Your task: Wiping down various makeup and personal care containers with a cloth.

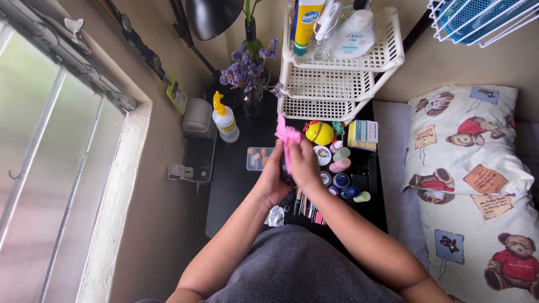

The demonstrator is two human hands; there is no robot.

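My left hand [273, 178] and my right hand [305, 165] meet over the middle of a small black table [230, 185]. A pink cloth [286, 136] sticks up from between them, gripped by my right hand. A small dark object [287, 178] sits pressed between both palms; I cannot tell what it is. Just right of my hands lie several small round jars [339, 180] and tubes [340, 165]. Below my hands a row of thin cosmetic sticks [306, 205] lies on the table.
A white tiered plastic rack [337, 73] with bottles stands at the back. A yellow round toy [320, 133], a spray bottle [224, 119], a vase of purple flowers [250, 67] and a clear box [257, 159] surround my hands. A window [50, 168] lies left, a teddy-bear pillow [471, 168] right.
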